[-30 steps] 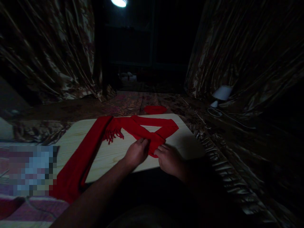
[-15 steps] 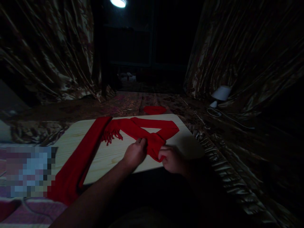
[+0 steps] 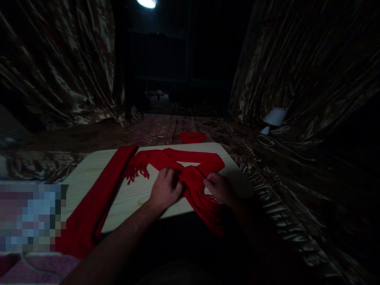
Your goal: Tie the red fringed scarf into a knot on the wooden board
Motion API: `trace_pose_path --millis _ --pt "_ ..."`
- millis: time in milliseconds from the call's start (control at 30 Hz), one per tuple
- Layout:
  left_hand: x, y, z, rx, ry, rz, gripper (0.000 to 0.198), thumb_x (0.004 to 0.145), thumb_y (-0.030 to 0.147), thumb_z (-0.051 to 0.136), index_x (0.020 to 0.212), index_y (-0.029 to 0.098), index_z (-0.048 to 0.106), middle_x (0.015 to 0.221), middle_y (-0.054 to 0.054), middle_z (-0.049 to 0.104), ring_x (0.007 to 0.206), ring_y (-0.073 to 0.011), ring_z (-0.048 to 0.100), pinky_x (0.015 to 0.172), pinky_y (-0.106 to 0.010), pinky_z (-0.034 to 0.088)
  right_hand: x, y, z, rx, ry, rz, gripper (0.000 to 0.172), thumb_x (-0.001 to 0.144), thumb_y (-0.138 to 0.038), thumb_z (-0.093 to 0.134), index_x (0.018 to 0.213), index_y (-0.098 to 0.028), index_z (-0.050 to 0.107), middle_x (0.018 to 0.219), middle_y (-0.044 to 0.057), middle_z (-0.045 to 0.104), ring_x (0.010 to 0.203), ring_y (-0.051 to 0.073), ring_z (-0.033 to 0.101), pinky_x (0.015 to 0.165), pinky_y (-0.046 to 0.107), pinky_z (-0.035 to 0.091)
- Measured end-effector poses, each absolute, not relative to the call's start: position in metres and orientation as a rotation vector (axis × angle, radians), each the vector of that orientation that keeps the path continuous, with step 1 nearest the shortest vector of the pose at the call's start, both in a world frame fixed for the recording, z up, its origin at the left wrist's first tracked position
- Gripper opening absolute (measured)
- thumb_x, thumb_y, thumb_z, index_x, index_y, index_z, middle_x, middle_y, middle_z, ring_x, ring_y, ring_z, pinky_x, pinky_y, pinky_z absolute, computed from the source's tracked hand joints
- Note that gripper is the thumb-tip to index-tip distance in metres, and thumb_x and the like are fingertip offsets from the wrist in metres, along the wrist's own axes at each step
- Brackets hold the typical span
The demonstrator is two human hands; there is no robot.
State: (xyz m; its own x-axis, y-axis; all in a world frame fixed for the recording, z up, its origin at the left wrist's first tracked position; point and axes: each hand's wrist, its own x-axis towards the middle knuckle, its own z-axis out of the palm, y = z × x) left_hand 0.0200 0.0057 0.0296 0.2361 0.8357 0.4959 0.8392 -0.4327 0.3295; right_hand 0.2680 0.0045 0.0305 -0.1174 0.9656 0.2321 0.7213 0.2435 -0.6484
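A long red fringed scarf (image 3: 190, 166) lies looped across a pale wooden board (image 3: 136, 194), one band running off to the lower left and a fringed end hanging over the near edge. My left hand (image 3: 164, 189) presses on the scarf where its bands cross, fingers curled over the fabric. My right hand (image 3: 219, 187) pinches the scarf just to the right of the crossing. A second fringed end lies on the board left of my left hand.
A small red piece of cloth (image 3: 192, 137) lies beyond the board. Shiny patterned curtains hang left and right. A white lamp (image 3: 274, 118) with a cord sits at the right. A lit lamp (image 3: 147, 3) glows at the top. A blurred patch covers the lower left.
Both hands moved forward onto the scarf's crossing. A fringed end of the scarf has come out toward me and now hangs over the board's near edge. The loop's triangular gap has shrunk.
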Motion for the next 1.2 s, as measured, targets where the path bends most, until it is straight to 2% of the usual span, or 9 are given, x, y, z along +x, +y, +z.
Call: trace_pose_path --millis 100,200,400,567,733,833,933,1067,1200 --pt "0.019 0.008 0.025 -2.557 -1.523 -0.939 0.058 0.091 0.040 0.052 0.146 0.022 0.047 0.151 -0.015 0.043 0.139 -0.0321 0.039 0.112 -0.049 0.036 0.266 0.016 0.023 -1.567 -1.951 0.284 0.046 0.091 -0.043 0.057 0.127 -0.014 0.061 0.125 0.015 0.066 0.113 0.023 0.062 0.095 0.034 0.048" --pt "0.024 0.008 0.013 -2.702 -1.552 -0.693 0.061 0.095 0.050 0.047 0.152 0.027 0.042 0.159 -0.013 0.035 0.146 -0.0369 0.029 0.114 -0.059 0.029 0.263 0.032 0.017 -1.565 -2.137 0.204 0.055 0.096 -0.046 0.049 0.140 -0.014 0.053 0.145 0.018 0.052 0.134 0.026 0.049 0.110 0.040 0.039" --pt "0.055 0.017 0.003 -2.598 -1.841 -0.524 0.068 0.096 0.055 0.041 0.155 0.022 0.037 0.162 -0.016 0.030 0.147 -0.0445 0.023 0.113 -0.065 0.023 0.261 0.092 0.005 -1.604 -2.323 0.138 0.052 0.101 -0.043 0.040 0.140 -0.012 0.056 0.148 0.018 0.050 0.140 0.026 0.044 0.116 0.041 0.034" --pt "0.074 0.041 0.005 -2.482 -1.927 -0.564 0.069 0.095 0.054 0.040 0.154 0.019 0.039 0.160 -0.019 0.032 0.146 -0.0459 0.025 0.111 -0.067 0.023 0.264 0.135 0.002 -1.533 -2.227 0.169 0.046 0.098 -0.041 0.049 0.135 -0.017 0.062 0.145 0.012 0.056 0.134 0.022 0.052 0.115 0.034 0.036" --pt "0.070 0.043 0.006 -2.457 -1.832 -0.677 0.067 0.092 0.062 0.043 0.148 0.023 0.049 0.150 -0.018 0.047 0.137 -0.0407 0.039 0.108 -0.061 0.029 0.267 0.142 -0.001 -1.664 -1.981 0.070 0.036 0.096 -0.040 0.049 0.113 -0.020 0.073 0.124 0.009 0.070 0.116 0.020 0.063 0.104 0.029 0.043" --pt "0.066 0.038 0.009 -2.435 -1.775 -0.752 0.062 0.092 0.062 0.046 0.140 0.026 0.058 0.138 -0.016 0.057 0.125 -0.0366 0.049 0.106 -0.058 0.031 0.273 0.139 -0.001 -1.821 -1.807 -0.032 0.033 0.093 -0.031 0.048 0.111 -0.018 0.073 0.117 0.011 0.071 0.108 0.023 0.064 0.099 0.031 0.044" --pt "0.064 0.035 0.012 -2.429 -1.755 -0.812 0.055 0.092 0.059 0.048 0.135 0.027 0.062 0.130 -0.014 0.062 0.118 -0.0341 0.053 0.103 -0.056 0.033 0.279 0.136 0.001 -1.869 -1.659 -0.142 0.039 0.089 -0.022 0.047 0.120 -0.014 0.069 0.125 0.014 0.067 0.115 0.026 0.059 0.104 0.035 0.040" --pt "0.063 0.037 0.011 -2.463 -1.722 -0.886 0.049 0.093 0.055 0.050 0.128 0.026 0.067 0.127 -0.012 0.064 0.116 -0.0306 0.055 0.103 -0.051 0.037 0.282 0.135 0.003 -1.832 -1.628 -0.224 0.051 0.089 -0.022 0.047 0.138 -0.011 0.058 0.148 0.016 0.050 0.132 0.028 0.045 0.112 0.039 0.031" --pt "0.060 0.041 0.008 -2.506 -1.672 -0.957 0.045 0.093 0.052 0.051 0.122 0.024 0.071 0.125 -0.011 0.066 0.113 -0.0280 0.058 0.102 -0.047 0.041 0.280 0.136 0.001 -1.868 -1.834 -0.092 0.041 0.093 -0.031 0.046 0.125 -0.018 0.068 0.134 0.011 0.064 0.125 0.025 0.053 0.110 0.036 0.034"
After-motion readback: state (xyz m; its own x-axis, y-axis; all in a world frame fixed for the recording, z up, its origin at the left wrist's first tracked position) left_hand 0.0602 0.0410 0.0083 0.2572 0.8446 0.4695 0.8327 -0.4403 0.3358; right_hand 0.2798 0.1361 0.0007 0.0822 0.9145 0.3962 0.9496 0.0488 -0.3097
